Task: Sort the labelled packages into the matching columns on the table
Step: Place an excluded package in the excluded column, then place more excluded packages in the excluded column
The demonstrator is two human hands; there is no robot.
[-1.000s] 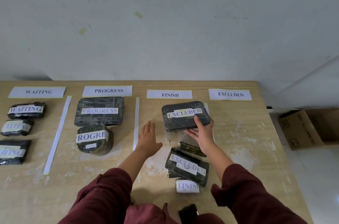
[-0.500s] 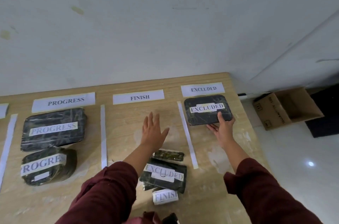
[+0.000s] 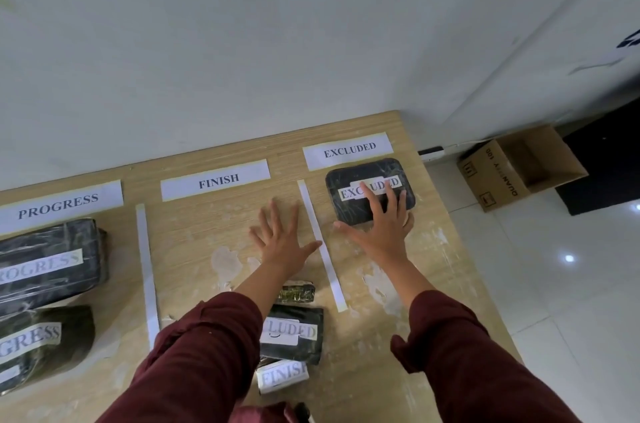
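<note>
A black wrapped package labelled EXCLUDED (image 3: 346, 211) lies flat in the column under the EXCLUDED header (image 3: 348, 149). My right hand (image 3: 381, 228) rests on its near half with fingers spread, thumb out to the left, not gripping it. My left hand (image 3: 282, 242) lies flat and open on the bare wood of the column under the FINISH header (image 3: 216, 179). Near my left forearm sit a second EXCLUDED package (image 3: 294, 332), a small FINISH package (image 3: 282, 377) and a small unlabelled dark package (image 3: 298, 292).
Two PROGRESS packages (image 3: 48, 263) (image 3: 38, 343) lie under the PROGRESS header (image 3: 59, 206) at the left. White paper strips (image 3: 322, 246) divide the columns. The table's right edge runs just past the EXCLUDED column. An open cardboard box (image 3: 502, 173) stands on the floor beyond it.
My right hand carried the EXCLUDED package from the FINISH column to the EXCLUDED column, set it down and now lies open on top. The view swung right. My left hand stayed open.
</note>
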